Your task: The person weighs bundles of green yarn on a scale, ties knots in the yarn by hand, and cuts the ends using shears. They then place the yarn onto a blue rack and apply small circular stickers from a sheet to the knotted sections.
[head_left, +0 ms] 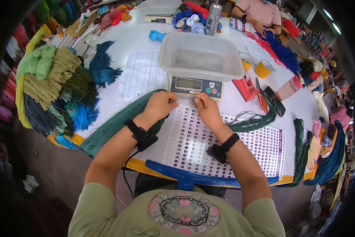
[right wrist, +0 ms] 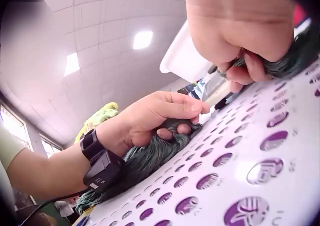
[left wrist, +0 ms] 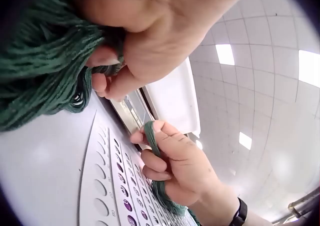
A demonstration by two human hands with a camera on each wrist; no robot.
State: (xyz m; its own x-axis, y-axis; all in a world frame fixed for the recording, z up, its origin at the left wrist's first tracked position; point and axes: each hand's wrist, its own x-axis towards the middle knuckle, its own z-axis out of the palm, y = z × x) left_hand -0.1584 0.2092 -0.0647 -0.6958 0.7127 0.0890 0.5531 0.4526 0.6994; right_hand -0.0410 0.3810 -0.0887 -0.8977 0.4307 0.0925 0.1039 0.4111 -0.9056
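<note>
In the head view, my left hand point(head_left: 158, 106) curls round the upper end of a thick dark green yarn hank point(head_left: 114, 124), which runs down to the table's front left edge. The left wrist view shows its looped strands point(left wrist: 50, 61) beside that hand's fingertips. My right hand point(head_left: 209, 113) grips a thinner bundle of green yarn point(left wrist: 151, 136), which passes through its curled fingers and trails to the right over the white board with rows of holes point(head_left: 187, 144). Both hands are apart, just in front of a digital scale point(head_left: 219, 91).
A clear plastic tub point(head_left: 201, 73) sits on the scale. Printed sheets point(head_left: 142, 75) and a pile of green and blue hanks point(head_left: 55, 83) lie left. To the right are a red tool point(head_left: 246, 89), scissors point(head_left: 262, 102) and a pink-capped bottle point(head_left: 290, 87). Another person point(head_left: 260, 15) sits across the table.
</note>
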